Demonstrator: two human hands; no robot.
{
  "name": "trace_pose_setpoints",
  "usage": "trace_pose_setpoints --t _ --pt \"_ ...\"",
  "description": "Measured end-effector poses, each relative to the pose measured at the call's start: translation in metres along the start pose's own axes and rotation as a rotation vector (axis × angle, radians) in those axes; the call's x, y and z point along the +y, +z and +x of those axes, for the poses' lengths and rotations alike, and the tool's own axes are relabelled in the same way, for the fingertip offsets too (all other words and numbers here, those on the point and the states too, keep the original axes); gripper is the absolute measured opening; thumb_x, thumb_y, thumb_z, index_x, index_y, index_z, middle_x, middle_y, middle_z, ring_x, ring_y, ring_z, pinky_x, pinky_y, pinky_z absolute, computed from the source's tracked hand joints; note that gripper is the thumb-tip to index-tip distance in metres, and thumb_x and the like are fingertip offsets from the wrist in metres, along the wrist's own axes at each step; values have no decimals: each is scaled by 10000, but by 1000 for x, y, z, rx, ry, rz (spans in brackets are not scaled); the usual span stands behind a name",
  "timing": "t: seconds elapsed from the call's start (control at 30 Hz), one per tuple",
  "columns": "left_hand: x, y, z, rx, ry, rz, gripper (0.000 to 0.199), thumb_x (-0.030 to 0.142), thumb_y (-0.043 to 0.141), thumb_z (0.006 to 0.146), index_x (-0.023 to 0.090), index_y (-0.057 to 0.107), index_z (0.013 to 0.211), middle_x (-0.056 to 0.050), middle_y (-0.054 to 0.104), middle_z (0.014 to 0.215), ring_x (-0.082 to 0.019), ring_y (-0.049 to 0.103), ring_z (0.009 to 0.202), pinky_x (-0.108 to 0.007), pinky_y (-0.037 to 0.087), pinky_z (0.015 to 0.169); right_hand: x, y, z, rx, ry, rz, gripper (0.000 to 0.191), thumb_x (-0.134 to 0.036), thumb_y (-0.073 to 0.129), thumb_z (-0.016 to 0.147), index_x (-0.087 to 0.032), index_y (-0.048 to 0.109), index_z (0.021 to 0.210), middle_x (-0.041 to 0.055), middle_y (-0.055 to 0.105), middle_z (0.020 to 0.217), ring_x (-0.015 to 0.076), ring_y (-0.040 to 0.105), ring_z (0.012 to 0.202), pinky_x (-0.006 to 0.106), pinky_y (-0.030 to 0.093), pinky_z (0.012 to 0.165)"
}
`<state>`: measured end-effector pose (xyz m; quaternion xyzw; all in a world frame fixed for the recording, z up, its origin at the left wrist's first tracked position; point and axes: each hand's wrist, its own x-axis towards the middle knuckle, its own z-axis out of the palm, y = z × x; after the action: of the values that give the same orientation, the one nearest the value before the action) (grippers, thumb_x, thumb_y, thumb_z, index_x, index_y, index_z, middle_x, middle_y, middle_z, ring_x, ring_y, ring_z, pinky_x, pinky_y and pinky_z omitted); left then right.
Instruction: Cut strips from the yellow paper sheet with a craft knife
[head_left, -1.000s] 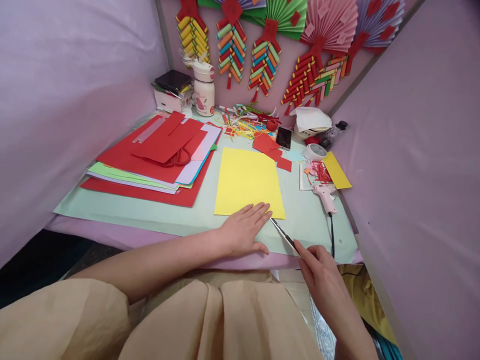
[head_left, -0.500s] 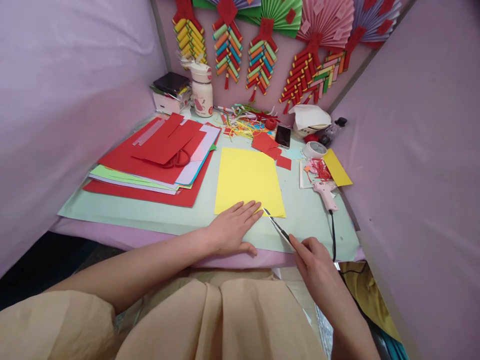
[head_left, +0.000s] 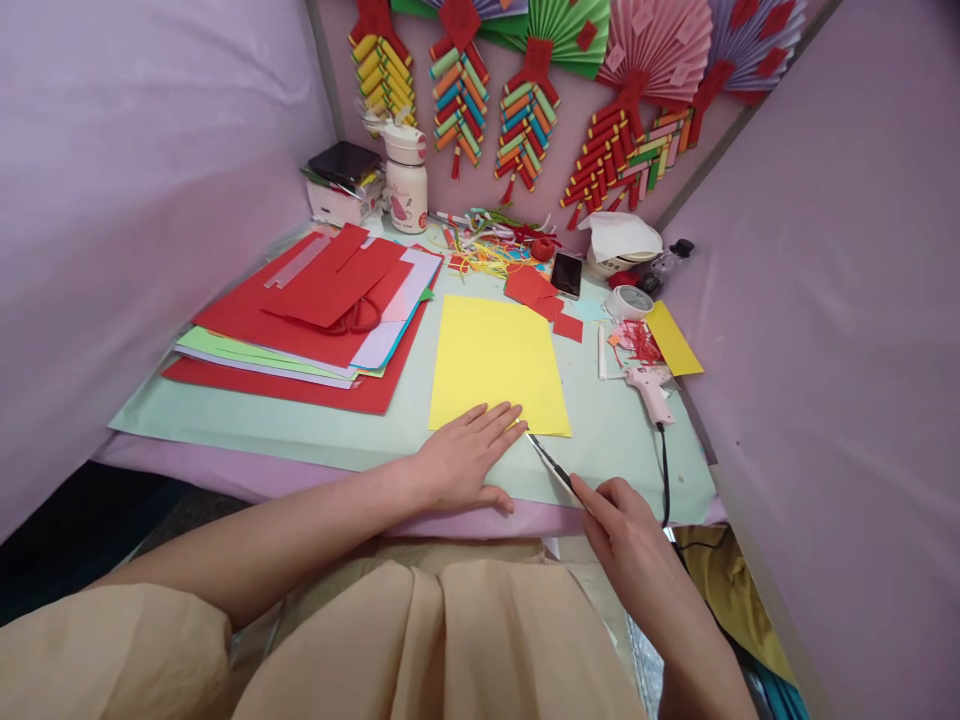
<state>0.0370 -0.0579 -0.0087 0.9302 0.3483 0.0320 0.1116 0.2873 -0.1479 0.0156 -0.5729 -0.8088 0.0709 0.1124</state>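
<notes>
My left hand [head_left: 472, 455] lies flat with fingers stretched over the near edge of a yellow sheet of paper [head_left: 495, 350], its thumb spread towards the table edge. In my right hand [head_left: 622, 525] is a slim utility knife [head_left: 551, 464] with a white and black body, held at a slant. Its blade points up and left, with the tip by the left fingertips at the sheet's near edge. Whether the tip touches the paper I cannot tell.
Left of the sheet lies a stack of coloured paper [head_left: 300, 320] with red-handled scissors [head_left: 356, 318]. A phone [head_left: 566, 274], tape roll [head_left: 628, 301] and corded glue gun [head_left: 650, 392] lie to the right. Behind are paper scraps [head_left: 487, 255] and a bottle [head_left: 406, 185].
My right hand has shifted slightly left with the utility knife, so the blade tip is closer to the left fingertips. My left hand and the yellow sheet have stayed in place.
</notes>
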Motion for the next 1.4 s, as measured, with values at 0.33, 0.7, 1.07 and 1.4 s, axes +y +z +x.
trace_pose_setpoints --t 0.33,0.7,1.07,1.4 --pt "0 0 -1 3 -7 2 1053 802 492 803 117 201 1548 -152 91 1622 -274 82 1511 -430 98 1222 -8 -4 -3 -63 -24 -8 377 -205 390 989 -195 549 1331 57 505 871 179 530 775 314 488 692" --pt "-5 -11 -17 -10 -18 12 1037 785 493 816 113 202 1550 -149 82 1622 -277 75 1512 -431 84 1223 -8 2 -9 -36 -21 13 392 -220 391 996 -201 523 1364 59 517 872 186 536 785 325 495 704" --pt "-12 -6 -28 -18 -43 30 1059 806 495 798 122 200 1551 -134 85 1624 -271 84 1512 -420 82 1220 -14 1 6 -76 -47 -13 378 -192 410 980 -175 550 1331 72 521 890 193 544 797 335 510 716" --pt "-12 -5 -29 -14 -50 17 1061 808 499 793 134 194 1553 -139 90 1624 -273 79 1512 -417 67 1221 -25 -2 8 -88 -57 -37 378 -176 421 974 -150 561 1323 71 520 873 195 545 796 331 514 705"
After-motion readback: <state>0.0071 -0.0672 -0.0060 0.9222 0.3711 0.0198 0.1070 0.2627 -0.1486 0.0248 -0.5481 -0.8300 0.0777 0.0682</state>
